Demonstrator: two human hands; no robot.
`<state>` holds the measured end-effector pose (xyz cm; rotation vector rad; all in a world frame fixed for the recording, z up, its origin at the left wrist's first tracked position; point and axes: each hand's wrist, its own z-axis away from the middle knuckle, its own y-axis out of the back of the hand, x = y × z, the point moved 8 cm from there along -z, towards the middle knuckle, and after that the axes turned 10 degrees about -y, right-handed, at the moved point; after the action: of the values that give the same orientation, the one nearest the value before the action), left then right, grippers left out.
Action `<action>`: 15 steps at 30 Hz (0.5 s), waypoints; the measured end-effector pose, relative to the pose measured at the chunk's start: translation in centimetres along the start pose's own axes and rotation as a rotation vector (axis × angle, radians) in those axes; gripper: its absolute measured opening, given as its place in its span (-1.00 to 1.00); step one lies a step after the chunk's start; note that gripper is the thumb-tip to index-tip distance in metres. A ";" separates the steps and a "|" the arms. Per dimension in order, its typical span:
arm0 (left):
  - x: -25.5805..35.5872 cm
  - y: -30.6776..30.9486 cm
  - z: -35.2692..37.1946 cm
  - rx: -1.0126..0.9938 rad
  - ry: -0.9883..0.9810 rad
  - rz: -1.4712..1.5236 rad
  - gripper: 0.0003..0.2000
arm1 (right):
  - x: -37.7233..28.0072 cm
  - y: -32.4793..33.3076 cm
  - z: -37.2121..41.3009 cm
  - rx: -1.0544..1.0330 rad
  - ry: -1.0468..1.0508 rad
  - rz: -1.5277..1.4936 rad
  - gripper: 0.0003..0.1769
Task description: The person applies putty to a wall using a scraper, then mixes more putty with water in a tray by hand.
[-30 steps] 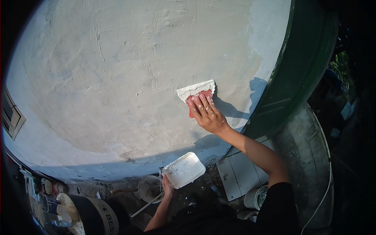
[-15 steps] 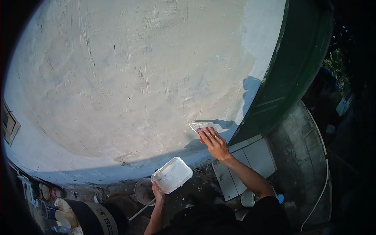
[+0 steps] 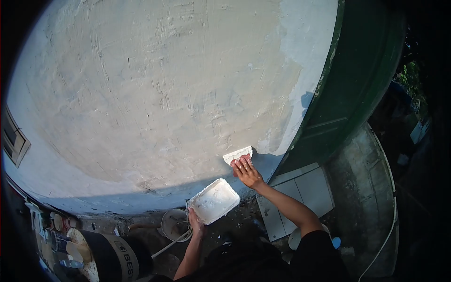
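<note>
Most of wall [image 3: 141,94] skimmed, lower strip seemingly left — right hand [image 3: 246,172] fingers clamp putty blade [image 3: 237,154]; left hand [image 3: 195,223] grips tray [image 3: 213,201].

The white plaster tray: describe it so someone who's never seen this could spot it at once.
Follow the big pale plastered wall down to its shaded foot. There the left hand holds up a white rectangular plastic tray smeared with plaster. It is flat and round-cornered, unlike the round pale bucket below it and the small red-handled scraper in the right hand.
</note>
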<state>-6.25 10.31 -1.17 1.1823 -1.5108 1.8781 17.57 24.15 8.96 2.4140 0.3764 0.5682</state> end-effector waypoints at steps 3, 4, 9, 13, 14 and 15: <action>-0.3 -0.9 0.4 0.022 -0.012 -0.006 -0.47 | 0.4 1.1 1.1 -0.058 -0.017 -0.134 -0.58; -0.7 -1.4 0.3 0.030 -0.006 -0.002 -0.47 | 1.8 1.7 1.2 -0.089 -0.107 -0.258 -0.59; -0.7 -6.3 1.3 -0.001 -0.065 -0.106 -0.51 | 13.5 9.2 0.9 -0.086 -0.779 -0.723 -0.72; -3.5 -10.8 2.0 -0.122 -0.069 -0.081 -0.53 | 21.7 14.3 4.2 -0.058 -1.140 -1.029 -0.80; -4.2 -12.4 2.4 -0.145 -0.068 -0.053 -0.53 | 22.8 14.6 5.3 -0.069 -1.163 -1.111 -0.79; -5.2 -13.3 2.7 -0.116 -0.086 -0.093 -0.54 | 23.5 14.9 6.3 -0.074 -1.186 -1.192 -0.78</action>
<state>7.71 12.56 1.96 1.2708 -1.5596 1.6760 42.85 18.81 21.01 1.5925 1.0181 -1.2414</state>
